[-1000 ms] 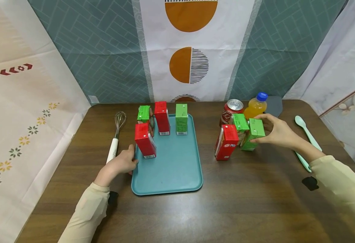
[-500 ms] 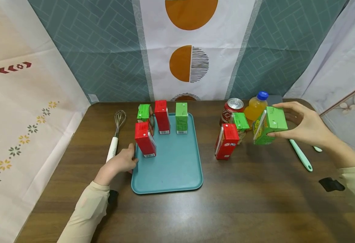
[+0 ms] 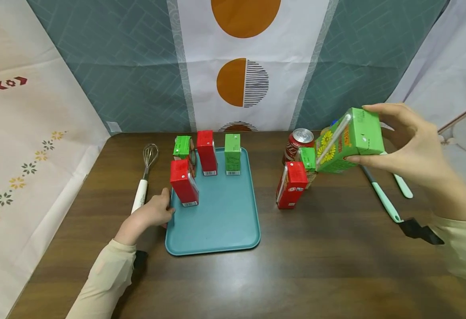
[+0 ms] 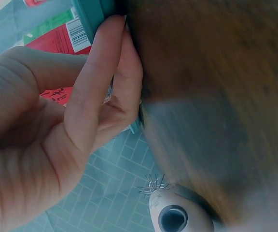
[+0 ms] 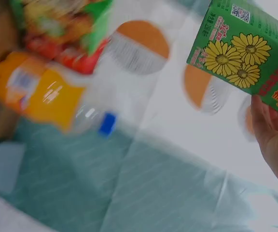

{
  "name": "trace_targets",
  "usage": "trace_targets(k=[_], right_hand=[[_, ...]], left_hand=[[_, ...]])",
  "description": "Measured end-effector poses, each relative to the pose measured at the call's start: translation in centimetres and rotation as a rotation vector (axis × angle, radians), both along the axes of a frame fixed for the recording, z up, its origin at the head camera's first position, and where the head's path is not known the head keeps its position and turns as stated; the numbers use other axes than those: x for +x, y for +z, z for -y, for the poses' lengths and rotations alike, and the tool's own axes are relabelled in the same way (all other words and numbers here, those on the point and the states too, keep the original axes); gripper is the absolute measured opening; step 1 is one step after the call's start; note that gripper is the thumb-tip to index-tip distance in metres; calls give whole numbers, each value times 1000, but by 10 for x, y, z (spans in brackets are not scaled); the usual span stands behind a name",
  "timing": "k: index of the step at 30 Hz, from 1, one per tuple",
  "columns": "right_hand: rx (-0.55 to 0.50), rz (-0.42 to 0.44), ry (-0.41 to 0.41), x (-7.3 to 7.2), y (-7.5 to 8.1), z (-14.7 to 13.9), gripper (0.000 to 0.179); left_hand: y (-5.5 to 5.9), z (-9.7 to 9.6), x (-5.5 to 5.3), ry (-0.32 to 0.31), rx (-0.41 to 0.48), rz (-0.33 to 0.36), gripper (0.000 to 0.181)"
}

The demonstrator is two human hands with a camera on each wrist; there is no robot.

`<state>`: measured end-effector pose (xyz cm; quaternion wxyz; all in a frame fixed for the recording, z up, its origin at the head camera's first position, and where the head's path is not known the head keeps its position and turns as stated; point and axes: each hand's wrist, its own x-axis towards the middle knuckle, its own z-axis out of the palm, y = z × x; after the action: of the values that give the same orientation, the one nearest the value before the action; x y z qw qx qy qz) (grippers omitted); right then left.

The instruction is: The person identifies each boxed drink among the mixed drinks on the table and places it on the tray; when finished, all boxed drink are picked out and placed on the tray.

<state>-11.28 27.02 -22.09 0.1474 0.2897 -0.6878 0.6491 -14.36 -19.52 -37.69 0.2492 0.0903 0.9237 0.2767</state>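
Note:
Pinched between thumb and fingers of my right hand is a green drink carton with yellow flowers and a straw on its side. It is raised above the table and tilted; the right wrist view shows its flower print close up. My left hand grips the left rim of a teal tray, with fingers at its underside in the left wrist view. On the tray stand a near red carton, a far red carton, a plain green carton and a green-topped carton.
Right of the tray stand a red carton, a green-topped carton and a cola can. An orange juice bottle is mostly hidden in the head view. A whisk lies left; a mint-handled utensil lies right.
My right hand has lifted the green carton from beside the other cartons, moving it up and right and tilting it. My left hand stays at the tray rim. The head view has shifted slightly.

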Motion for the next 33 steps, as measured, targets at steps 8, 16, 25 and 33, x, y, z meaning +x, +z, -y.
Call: trace_targets(k=[8,16,25,33], right_hand=[[-29,-12,68,-3,-6,56,79],[91,53,13,-5,-26,109,76],[177,239,60,-20,-60,157,76],[367,332,-27,-39,-88,191,76]], left_hand=[[3,1,3,-3,1,-3,45],[1,2,3,0,11,0,43],[-1,2,3,17,7,15,43],[1,1,2,23,1,14,47]])
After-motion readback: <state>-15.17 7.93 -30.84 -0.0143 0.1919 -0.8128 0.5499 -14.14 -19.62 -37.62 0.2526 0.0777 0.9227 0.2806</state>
